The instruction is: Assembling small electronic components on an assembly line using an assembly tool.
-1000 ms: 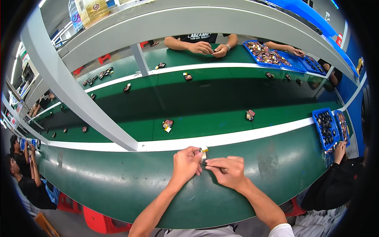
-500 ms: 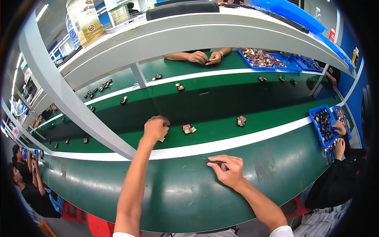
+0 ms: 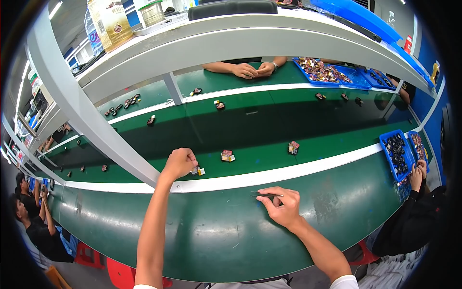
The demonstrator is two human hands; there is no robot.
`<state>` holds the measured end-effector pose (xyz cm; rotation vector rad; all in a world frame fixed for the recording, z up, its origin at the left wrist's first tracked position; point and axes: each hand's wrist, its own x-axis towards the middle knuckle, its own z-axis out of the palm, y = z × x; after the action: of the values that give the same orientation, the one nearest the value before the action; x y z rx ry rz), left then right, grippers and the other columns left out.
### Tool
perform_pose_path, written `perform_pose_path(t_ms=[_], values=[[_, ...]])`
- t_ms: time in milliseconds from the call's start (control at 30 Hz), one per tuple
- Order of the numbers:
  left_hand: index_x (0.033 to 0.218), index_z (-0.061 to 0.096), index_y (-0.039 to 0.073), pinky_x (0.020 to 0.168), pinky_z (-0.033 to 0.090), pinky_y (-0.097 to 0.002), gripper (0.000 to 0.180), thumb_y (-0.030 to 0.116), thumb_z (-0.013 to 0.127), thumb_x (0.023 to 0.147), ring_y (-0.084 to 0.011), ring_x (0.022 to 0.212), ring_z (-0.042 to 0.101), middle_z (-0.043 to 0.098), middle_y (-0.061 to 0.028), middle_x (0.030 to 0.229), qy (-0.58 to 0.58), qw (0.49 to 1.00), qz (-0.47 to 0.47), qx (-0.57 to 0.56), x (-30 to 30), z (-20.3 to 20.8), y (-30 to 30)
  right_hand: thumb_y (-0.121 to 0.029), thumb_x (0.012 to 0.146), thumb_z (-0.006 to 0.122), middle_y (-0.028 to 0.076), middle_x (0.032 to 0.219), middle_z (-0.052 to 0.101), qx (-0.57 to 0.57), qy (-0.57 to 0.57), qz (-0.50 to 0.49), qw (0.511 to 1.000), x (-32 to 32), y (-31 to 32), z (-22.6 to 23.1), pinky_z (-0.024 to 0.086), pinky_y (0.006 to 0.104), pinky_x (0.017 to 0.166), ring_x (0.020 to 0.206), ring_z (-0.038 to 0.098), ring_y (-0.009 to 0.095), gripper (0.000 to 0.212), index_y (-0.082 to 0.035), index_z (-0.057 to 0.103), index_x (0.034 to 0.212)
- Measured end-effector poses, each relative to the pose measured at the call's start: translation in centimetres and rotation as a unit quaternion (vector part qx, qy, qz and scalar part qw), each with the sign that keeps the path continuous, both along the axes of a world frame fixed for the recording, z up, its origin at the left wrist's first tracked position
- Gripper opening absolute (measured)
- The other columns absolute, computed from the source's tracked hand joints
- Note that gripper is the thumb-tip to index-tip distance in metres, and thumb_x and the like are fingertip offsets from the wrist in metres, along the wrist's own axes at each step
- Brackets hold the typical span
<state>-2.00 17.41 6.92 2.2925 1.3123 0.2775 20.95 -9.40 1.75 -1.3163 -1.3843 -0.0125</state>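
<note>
On the near edge of the green belt, my left hand (image 3: 180,163) is closed, its fingertips pinched at a small electronic part (image 3: 196,170) with a yellow-and-white piece; the fingers partly cover it. My right hand (image 3: 284,206) is closed around dark, thin tweezers (image 3: 270,195), tips pointing left above the green bench (image 3: 231,231). Farther along the belt lie a reddish part with a yellow-and-white tab (image 3: 227,155) and another small reddish-black part (image 3: 293,147).
A white strip (image 3: 250,181) divides bench from belt (image 3: 260,164). A slanted grey post (image 3: 91,111) stands left of my left arm. Blue trays (image 3: 385,139) of parts sit at right beside a co-worker's hands (image 3: 417,176). Across, another person's hands (image 3: 252,71) rest on the far bench.
My left hand has come down and slightly left onto the small part. My right hand keeps the tweezers, shifted a little. The person opposite has moved their hands slightly.
</note>
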Motion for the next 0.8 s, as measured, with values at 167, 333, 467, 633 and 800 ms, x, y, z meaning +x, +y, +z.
perform_pose_path(t_ms=[167, 333, 467, 633, 800], values=[[0.102, 0.066, -0.005, 0.046, 0.051, -0.0296, 0.015, 0.004, 0.069, 0.090, -0.0132, 0.057, 0.064, 0.068, -0.0115, 0.075, -0.219, 0.962, 0.071, -0.148, 0.9, 1.0, -7.1, 0.000, 0.079, 0.081, 0.000, 0.062, 0.063, -0.054, 0.125, 0.019, 0.991, 0.1, -0.4, -0.2, 0.031, 0.0230, 0.042, 0.043, 0.040, 0.002, 0.014, -0.002, 0.074, 0.092], [0.106, 0.071, -0.005, 0.041, 0.043, -0.0222, 0.017, 0.004, 0.068, 0.093, -0.0120, 0.054, 0.065, 0.071, -0.0082, 0.079, -0.405, 0.862, 0.087, -0.292, 1.9, -0.4, -15.5, 0.004, 0.087, 0.076, 0.001, 0.072, 0.065, -0.158, 0.455, 0.135, 0.866, -1.0, -0.7, 2.4, 0.030, 0.0189, 0.042, 0.050, 0.044, -0.001, 0.015, 0.006, 0.067, 0.098], [0.102, 0.070, -0.006, 0.040, 0.042, -0.0222, 0.015, 0.005, 0.068, 0.093, -0.0130, 0.053, 0.065, 0.071, -0.0099, 0.079, -0.436, 0.841, 0.097, -0.305, 3.5, -2.4, -18.2, 0.005, 0.086, 0.076, 0.000, 0.073, 0.065, -0.167, 0.464, 0.129, 0.860, -1.1, -0.9, 2.5, 0.031, 0.0181, 0.044, 0.051, 0.043, -0.002, 0.014, 0.005, 0.067, 0.096], [0.101, 0.070, -0.006, 0.042, 0.044, -0.0224, 0.014, 0.004, 0.069, 0.092, -0.0114, 0.057, 0.067, 0.073, -0.0093, 0.078, -0.451, 0.843, 0.107, -0.274, 4.1, -3.2, -19.2, 0.006, 0.085, 0.077, 0.000, 0.079, 0.069, -0.131, 0.339, 0.113, 0.925, -1.6, -1.1, 2.0, 0.031, 0.0160, 0.047, 0.055, 0.043, -0.003, 0.013, 0.004, 0.069, 0.095], [0.101, 0.068, -0.006, 0.044, 0.048, -0.0226, 0.012, 0.004, 0.066, 0.094, -0.0114, 0.056, 0.067, 0.073, -0.0104, 0.079, -0.464, 0.847, 0.099, -0.238, 4.1, -3.7, -19.5, 0.004, 0.084, 0.079, -0.001, 0.076, 0.068, -0.157, 0.307, 0.103, 0.933, -2.1, -1.3, 1.8, 0.030, 0.0162, 0.046, 0.053, 0.041, -0.004, 0.013, 0.003, 0.071, 0.094]])
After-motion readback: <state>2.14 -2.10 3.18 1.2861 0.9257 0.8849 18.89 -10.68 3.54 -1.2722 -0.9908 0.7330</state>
